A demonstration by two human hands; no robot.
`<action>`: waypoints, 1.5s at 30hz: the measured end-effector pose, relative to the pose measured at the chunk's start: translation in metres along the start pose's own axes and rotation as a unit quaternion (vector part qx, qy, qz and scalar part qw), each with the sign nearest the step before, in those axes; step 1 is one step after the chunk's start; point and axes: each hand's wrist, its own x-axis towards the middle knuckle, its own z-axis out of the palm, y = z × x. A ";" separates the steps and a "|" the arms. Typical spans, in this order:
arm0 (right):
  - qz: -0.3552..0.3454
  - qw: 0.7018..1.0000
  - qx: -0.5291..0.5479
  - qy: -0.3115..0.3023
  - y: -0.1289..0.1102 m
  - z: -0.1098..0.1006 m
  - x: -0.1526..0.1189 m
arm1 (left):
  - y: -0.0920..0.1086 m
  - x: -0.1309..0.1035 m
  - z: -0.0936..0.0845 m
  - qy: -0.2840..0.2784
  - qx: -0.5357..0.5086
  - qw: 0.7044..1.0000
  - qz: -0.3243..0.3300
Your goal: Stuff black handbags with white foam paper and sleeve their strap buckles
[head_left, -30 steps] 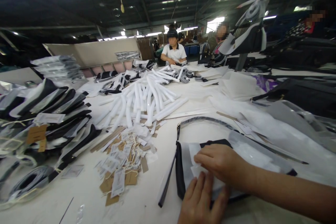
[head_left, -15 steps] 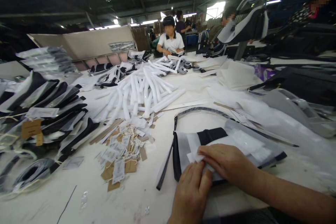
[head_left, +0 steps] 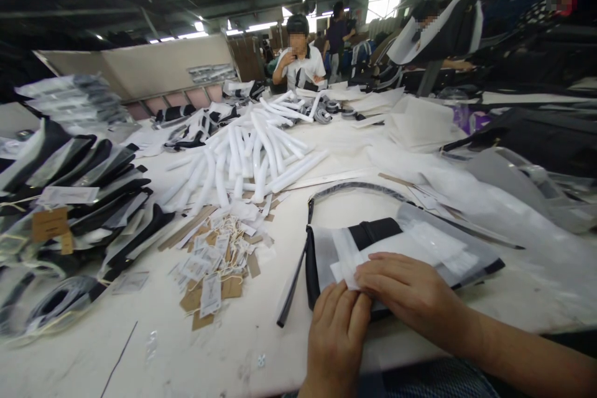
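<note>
The black bag (head_left: 375, 231) lies on the white table (head_left: 261, 348) right of the frame's lower centre, its long strap (head_left: 357, 186) arching above it and pale wrapping sheets over its front. My left hand (head_left: 336, 329) presses its bent fingers on the near edge of a white sheet (head_left: 351, 259); my right hand (head_left: 410, 289) pinches that sheet just beside them, fingertips together. Left of the bag lies a heap of tags (head_left: 217, 273), with white tubes (head_left: 254, 155) piled above it. Wrapped black pieces (head_left: 88, 199) stack up at the left edge. At upper centre a person in a white shirt (head_left: 301, 65) raises one hand to the face.
</note>
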 end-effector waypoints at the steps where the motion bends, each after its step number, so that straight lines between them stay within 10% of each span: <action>1: -0.002 1.000 0.001 0.007 -0.001 0.000 -0.001 | -0.001 -0.001 0.000 0.001 0.002 1.000 0.004; 32: -0.017 0.998 0.052 -0.002 -0.026 -0.010 -0.030 | -0.009 -0.010 -0.004 -0.045 -0.041 0.997 0.046; 38: 0.027 0.999 -0.013 -0.031 0.022 -0.021 0.008 | -0.008 -0.007 -0.003 -0.029 -0.010 0.998 0.056; 45: 0.087 0.960 -0.058 -0.261 0.084 0.014 0.049 | -0.006 -0.004 -0.001 0.002 0.024 0.997 0.067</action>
